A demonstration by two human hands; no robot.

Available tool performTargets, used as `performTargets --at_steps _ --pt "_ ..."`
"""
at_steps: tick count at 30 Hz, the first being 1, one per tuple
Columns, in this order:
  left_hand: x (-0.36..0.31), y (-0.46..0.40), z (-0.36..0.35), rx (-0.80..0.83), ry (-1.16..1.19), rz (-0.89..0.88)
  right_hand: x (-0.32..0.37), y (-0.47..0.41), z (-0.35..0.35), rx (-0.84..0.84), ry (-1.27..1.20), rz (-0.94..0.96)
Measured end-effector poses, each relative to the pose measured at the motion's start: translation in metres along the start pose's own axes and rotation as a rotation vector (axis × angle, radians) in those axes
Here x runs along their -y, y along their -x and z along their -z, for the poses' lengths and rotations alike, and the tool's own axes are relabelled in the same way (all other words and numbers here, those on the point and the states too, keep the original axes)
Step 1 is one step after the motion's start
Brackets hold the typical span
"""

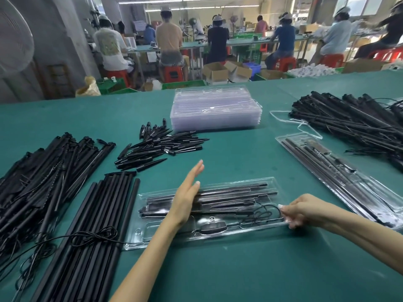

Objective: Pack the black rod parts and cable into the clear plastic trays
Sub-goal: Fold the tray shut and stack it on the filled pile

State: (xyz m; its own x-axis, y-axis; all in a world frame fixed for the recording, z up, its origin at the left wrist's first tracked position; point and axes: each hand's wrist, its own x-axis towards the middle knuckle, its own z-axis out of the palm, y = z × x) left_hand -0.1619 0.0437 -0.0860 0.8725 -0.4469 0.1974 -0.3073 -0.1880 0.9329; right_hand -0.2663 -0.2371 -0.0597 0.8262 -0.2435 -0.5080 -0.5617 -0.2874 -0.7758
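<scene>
So the clear tray (270,188) being filled is laid lengthwise right in front on the green table (239,153), which keeps every slot within reach. The black rods (235,190) are already seated in its far channels, and the cable (265,213) is coiled in the pocket at the right end, next to the dark module (212,227) in the near slot. The left hand (187,192) is laid flat across the rods with fingers straight and together, probably so they get pressed down into their grooves. The right hand (302,211) is curled round the tray's right end, pinching the rim, most likely so the flimsy plastic is kept from sliding. A finished tray (340,177) is parked to the right, empty trays (216,110) are stacked behind, and loose spikes (161,147) and long rods (91,225) are piled left for easy grabbing
</scene>
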Motion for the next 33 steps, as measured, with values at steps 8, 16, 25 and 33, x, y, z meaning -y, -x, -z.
performTargets --at_steps 8,16,25,33 --pt "-0.005 -0.006 0.002 -0.188 0.176 0.079 0.002 0.000 0.001 -0.084 -0.084 0.071" --pt "-0.002 -0.024 -0.008 0.033 -0.796 0.099 0.019 0.001 -0.009 -0.204 -0.437 0.220" --pt "-0.010 -0.057 0.008 0.145 -0.786 0.312 0.028 0.011 -0.071 0.251 -1.273 -0.024" --pt "-0.029 -0.066 0.007 0.138 -0.299 0.371 0.062 -0.015 -0.083 0.021 -1.105 0.320"
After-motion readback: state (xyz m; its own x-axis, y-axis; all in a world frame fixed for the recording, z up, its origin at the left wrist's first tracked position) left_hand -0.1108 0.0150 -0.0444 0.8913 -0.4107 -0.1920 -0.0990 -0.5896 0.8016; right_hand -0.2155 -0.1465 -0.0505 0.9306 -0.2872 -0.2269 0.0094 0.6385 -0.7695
